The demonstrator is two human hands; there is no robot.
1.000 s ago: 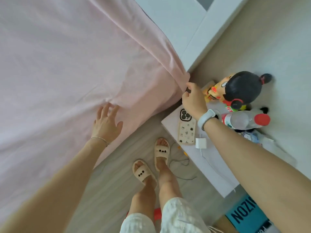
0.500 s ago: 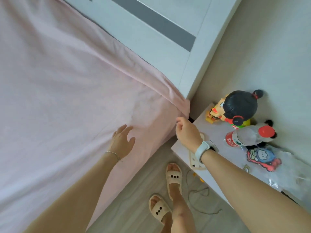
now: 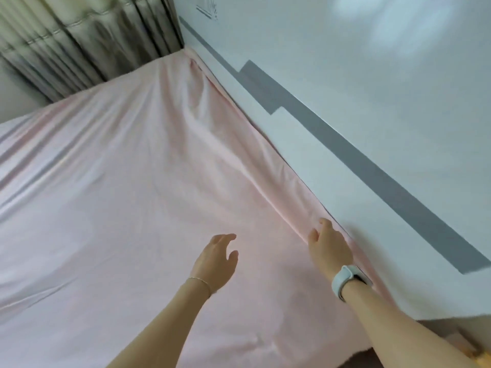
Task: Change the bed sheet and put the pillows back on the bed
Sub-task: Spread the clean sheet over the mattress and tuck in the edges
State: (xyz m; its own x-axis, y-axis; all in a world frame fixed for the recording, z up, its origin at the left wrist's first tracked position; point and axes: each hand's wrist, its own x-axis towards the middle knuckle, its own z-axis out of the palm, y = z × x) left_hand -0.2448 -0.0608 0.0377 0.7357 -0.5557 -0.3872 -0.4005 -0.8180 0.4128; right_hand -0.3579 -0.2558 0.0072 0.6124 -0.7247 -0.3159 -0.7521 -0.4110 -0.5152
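Observation:
A pale pink bed sheet (image 3: 119, 181) covers the whole bed, with long wrinkles running toward the far corner. Along the white headboard (image 3: 358, 107) the sheet bunches into a raised fold. My right hand (image 3: 329, 245), with a light blue wristband, lies on that fold right at the headboard's base, fingers extended. My left hand (image 3: 218, 258), wearing a thin bracelet, hovers with relaxed fingers just over the sheet, a little left of the right hand. No pillows are in view.
The headboard carries a grey stepped stripe (image 3: 332, 139). Dark striped curtains (image 3: 87, 46) hang beyond the bed's far side. At the lower right corner a sliver of the bedside table (image 3: 470, 351) shows.
The view has swung up from the bed corner and floor to the bed top. My right hand left the sheet corner and moved onto the fold by the headboard; my left hand followed.

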